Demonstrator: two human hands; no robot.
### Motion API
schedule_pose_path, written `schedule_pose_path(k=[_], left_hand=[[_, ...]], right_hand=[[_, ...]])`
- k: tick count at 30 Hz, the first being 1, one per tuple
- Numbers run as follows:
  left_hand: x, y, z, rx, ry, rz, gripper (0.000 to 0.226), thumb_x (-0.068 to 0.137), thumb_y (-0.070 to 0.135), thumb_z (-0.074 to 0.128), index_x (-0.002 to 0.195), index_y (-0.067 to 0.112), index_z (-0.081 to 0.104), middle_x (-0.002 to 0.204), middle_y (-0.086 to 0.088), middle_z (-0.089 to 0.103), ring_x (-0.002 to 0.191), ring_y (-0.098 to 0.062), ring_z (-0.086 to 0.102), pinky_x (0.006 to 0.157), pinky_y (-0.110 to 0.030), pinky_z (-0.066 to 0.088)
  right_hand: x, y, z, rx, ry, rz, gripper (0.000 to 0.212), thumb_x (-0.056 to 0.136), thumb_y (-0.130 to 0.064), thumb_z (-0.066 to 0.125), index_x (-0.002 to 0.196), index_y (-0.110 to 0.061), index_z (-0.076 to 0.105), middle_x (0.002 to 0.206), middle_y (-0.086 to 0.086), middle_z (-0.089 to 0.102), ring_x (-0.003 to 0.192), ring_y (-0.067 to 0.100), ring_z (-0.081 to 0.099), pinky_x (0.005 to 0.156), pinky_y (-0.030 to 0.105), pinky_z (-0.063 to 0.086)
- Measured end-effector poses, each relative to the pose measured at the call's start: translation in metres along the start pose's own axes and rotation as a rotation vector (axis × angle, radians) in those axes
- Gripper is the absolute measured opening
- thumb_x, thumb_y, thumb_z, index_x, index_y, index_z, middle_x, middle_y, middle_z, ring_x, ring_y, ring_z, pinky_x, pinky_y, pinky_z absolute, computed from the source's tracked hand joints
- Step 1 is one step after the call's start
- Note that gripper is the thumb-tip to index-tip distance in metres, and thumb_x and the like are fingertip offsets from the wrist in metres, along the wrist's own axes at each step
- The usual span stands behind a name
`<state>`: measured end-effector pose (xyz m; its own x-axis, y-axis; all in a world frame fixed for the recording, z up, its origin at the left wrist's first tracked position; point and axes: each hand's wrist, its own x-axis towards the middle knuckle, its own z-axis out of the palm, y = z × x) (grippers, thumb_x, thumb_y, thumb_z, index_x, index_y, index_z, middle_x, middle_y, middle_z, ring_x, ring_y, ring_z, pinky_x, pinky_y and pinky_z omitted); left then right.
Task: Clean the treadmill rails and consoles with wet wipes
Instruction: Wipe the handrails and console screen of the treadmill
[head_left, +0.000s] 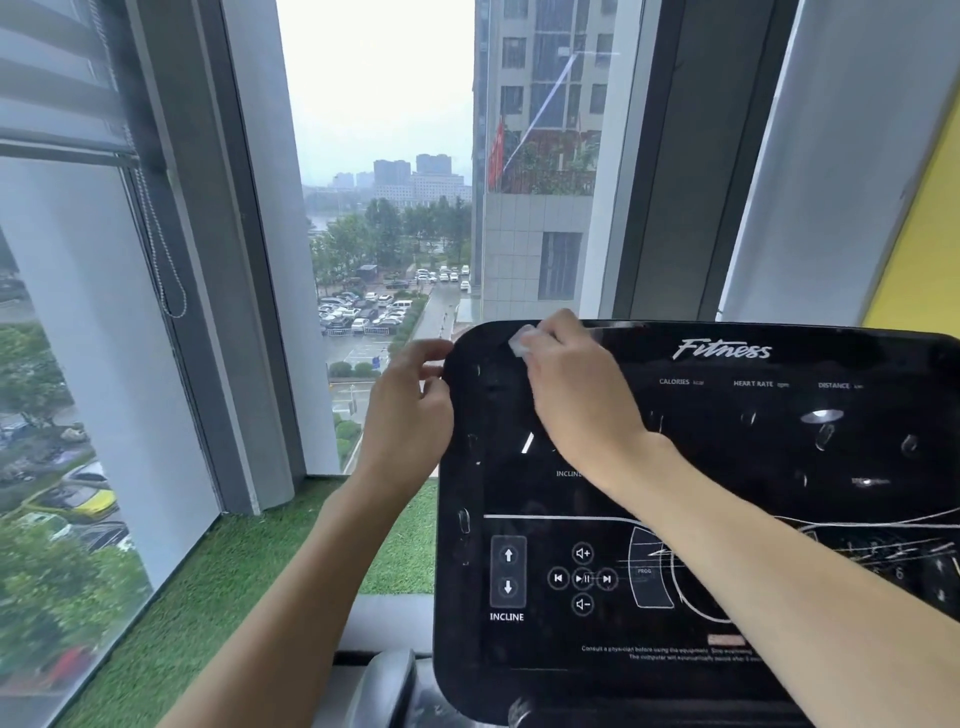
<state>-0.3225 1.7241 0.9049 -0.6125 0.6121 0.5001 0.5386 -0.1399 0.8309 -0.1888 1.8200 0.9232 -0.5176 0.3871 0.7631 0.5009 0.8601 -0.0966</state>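
Observation:
A glossy black treadmill console (727, 467) fills the lower right of the head view, printed with "Fitness" and incline and media buttons. My right hand (576, 384) lies on its upper left corner and holds a small folded white wet wipe (521, 340) against the panel, the wipe showing past the fingertips. My left hand (410, 405) is at the console's left edge, fingers curled at the rim; whether they grip it is unclear. A grey treadmill rail (384, 680) shows at the bottom, below the console.
A tall window (384, 208) with grey frames stands directly behind the console. A bead cord (166, 260) hangs from the blind at left. Green artificial turf (234, 571) covers the sill ledge between window and treadmill. A yellow wall panel (919, 249) is at right.

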Motion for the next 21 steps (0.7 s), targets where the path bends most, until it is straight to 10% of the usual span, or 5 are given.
schedule_pose_path(k=[21], left_hand=[[-0.011, -0.013, -0.003, -0.092, -0.075, 0.019, 0.044, 0.088, -0.015, 0.034, 0.107, 0.02, 0.052, 0.134, 0.005, 0.059, 0.12, -0.002, 0.055, 0.094, -0.027, 0.052]], right_hand=[[0.005, -0.027, 0.011, -0.061, -0.145, -0.241, 0.02, 0.08, 0.012, 0.061, 0.092, -0.004, 0.066, 0.094, 0.007, 0.05, 0.082, 0.025, 0.054, 0.066, 0.037, 0.05]])
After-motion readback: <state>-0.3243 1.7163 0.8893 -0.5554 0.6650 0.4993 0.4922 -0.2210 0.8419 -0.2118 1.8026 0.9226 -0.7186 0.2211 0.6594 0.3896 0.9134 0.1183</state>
